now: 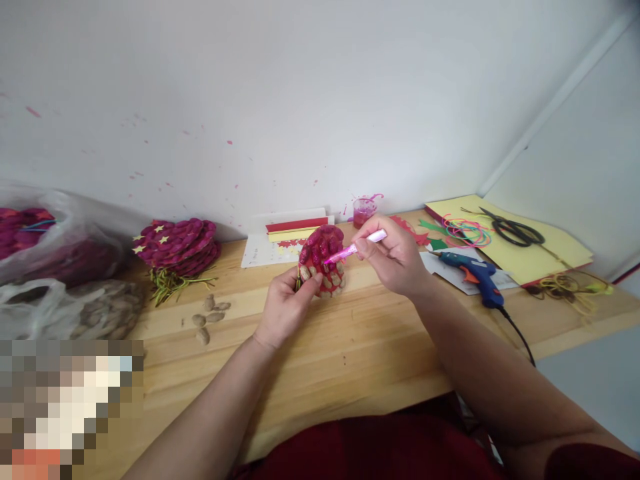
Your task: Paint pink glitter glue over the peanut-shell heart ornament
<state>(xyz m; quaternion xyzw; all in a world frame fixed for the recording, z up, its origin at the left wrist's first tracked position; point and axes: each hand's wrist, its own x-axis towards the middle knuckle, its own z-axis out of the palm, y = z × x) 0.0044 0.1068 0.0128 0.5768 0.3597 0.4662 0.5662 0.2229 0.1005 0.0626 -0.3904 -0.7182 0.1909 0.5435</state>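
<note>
My left hand (285, 300) pinches the lower left edge of a round red piece covered with peanuts (326, 283), tilted up above the table. Its upper peanuts are wet magenta, while those along the bottom are bare tan. In my right hand (393, 260) is a paintbrush (345, 253) with a pale handle, smeared pink toward its tip. That tip touches, or almost touches, the peanuts near the middle of the piece. Behind my right hand stands a clear cup of magenta paint (364, 212), partly hidden by the fingers.
Left lie a stack of painted peanut pieces (177, 247), loose peanuts (201, 335) and plastic bags (75, 227). Right are a blue glue gun (473, 272) with its cord, black scissors (520, 230), yellow sheets (550, 257) and colored strings (467, 232). Paper strips (300, 227) lie by the wall.
</note>
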